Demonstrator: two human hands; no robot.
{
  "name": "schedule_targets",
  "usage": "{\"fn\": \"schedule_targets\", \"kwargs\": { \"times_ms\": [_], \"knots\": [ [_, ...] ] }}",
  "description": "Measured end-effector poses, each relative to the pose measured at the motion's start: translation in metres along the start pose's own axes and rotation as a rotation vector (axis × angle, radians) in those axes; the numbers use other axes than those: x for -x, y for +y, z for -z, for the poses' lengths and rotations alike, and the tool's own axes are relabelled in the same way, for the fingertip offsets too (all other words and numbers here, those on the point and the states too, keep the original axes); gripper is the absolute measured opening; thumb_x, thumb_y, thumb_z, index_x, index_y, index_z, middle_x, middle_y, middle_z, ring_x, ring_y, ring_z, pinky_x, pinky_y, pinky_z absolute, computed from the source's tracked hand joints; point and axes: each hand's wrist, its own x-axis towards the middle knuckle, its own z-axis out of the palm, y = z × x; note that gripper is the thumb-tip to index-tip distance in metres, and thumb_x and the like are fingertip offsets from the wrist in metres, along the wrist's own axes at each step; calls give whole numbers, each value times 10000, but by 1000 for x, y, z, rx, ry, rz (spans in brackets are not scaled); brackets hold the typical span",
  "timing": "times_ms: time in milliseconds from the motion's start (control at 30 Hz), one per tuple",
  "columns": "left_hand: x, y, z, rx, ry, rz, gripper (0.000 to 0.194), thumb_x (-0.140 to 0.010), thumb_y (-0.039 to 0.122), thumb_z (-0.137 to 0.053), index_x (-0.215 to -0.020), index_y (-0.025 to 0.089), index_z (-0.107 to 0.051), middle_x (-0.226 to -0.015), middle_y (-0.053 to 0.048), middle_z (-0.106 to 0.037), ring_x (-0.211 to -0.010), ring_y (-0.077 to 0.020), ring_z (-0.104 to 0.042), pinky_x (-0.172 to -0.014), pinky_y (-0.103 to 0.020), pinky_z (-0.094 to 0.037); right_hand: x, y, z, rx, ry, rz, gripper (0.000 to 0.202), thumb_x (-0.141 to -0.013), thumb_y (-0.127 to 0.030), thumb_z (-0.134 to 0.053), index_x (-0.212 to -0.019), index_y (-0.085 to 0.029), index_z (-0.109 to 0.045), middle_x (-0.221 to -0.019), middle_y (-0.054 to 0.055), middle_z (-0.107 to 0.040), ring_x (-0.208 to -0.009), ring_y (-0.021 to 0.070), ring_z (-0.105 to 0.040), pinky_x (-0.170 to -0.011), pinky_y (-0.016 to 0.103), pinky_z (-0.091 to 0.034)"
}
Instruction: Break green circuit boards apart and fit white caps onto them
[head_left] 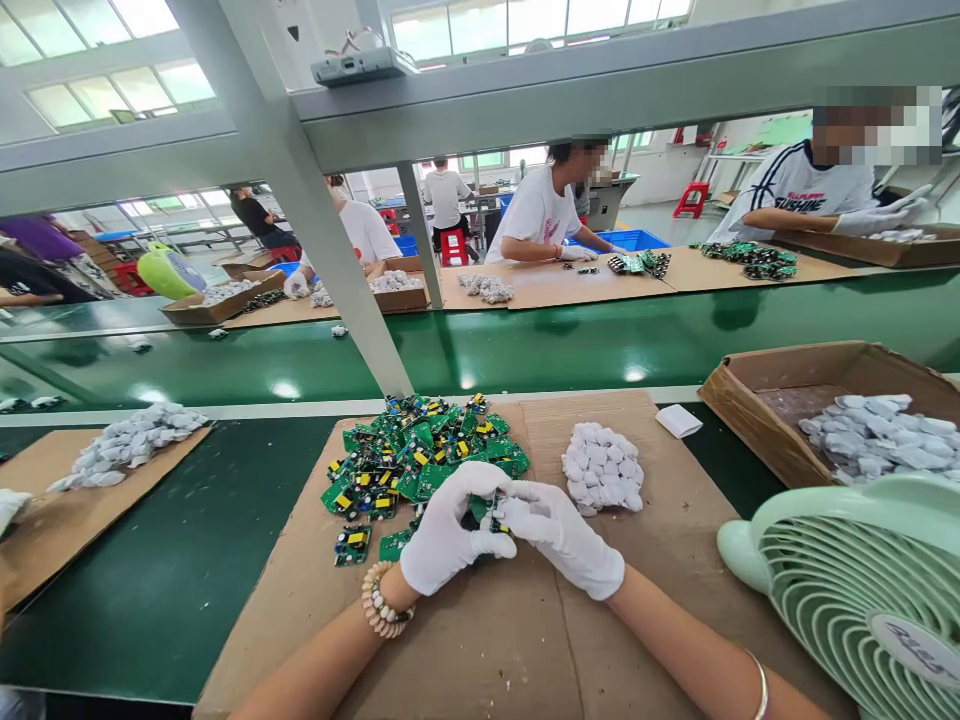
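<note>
White gloves cover both my hands, which meet over the cardboard sheet (517,640). Between them is a small circuit board (496,512), mostly hidden by the fingers. My left hand (455,530) curls round its left side, thumb below. The fingertips of my right hand (561,535) press on its right side. Just behind my left hand lies a heap of green circuit boards (420,450) with yellow and black parts. One separate board (352,545) rests left of my left hand. Beyond my right hand sits a pile of white wrapped pieces (602,468).
A light green fan (862,590) stands at the right, before a cardboard box (757,425) of white pieces. A folded white piece (679,421) lies near that box. Across the green conveyor (525,350), several people work. A grey post (337,230) rises behind the heap.
</note>
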Motion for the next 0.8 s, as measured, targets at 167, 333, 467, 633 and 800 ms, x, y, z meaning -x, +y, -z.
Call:
{"fn": "schedule_targets", "kwargs": {
  "times_ms": [167, 333, 467, 633, 800],
  "knots": [
    [2, 1, 0, -97, -35, -47, 550, -540, 347, -802, -1026, 261, -561, -977, -35, -569, -944, -190, -531, -822, -345, -439, -1, 2, 1, 93, 36, 4, 359, -572, -317, -712, -887, -154, -653, -733, 11, -618, -699, 150, -532, -699, 303, -427],
    [-1, 3, 5, 31, -60, 23, 526, -575, 380, -780, -1049, 259, -586, -993, -58, -622, -1015, -222, -529, -887, -403, -429, 2, -11, -4, -65, -101, 5, 420, -544, -335, -769, -900, -166, -625, -757, -14, -552, -708, 122, -484, -691, 271, -414],
    [-1, 5, 9, 88, -72, 92, 509, -607, 393, -758, -1077, 263, -613, -1041, -75, -629, -1041, -242, -534, -909, -431, -425, 4, -20, -7, -363, -300, -108, 418, -612, -423, -737, -898, -141, -620, -691, -24, -477, -641, 102, -450, -652, 271, -412],
    [-4, 6, 9, 63, -136, -3, 562, -600, 402, -752, -1122, 267, -592, -1023, -78, -635, -998, -237, -550, -872, -427, -447, 6, -21, -8, -257, -162, -120, 218, -627, -263, -747, -726, -119, -618, -640, -20, -500, -574, 70, -404, -566, 231, -333],
    [-5, 7, 6, -132, -151, -72, 587, -604, 386, -752, -1152, 272, -579, -1043, -81, -616, -996, -219, -545, -858, -385, -456, 3, -13, -9, -143, -14, -75, 175, -587, -230, -707, -677, -129, -596, -577, -37, -492, -530, 68, -380, -502, 227, -281]
  ]
}}
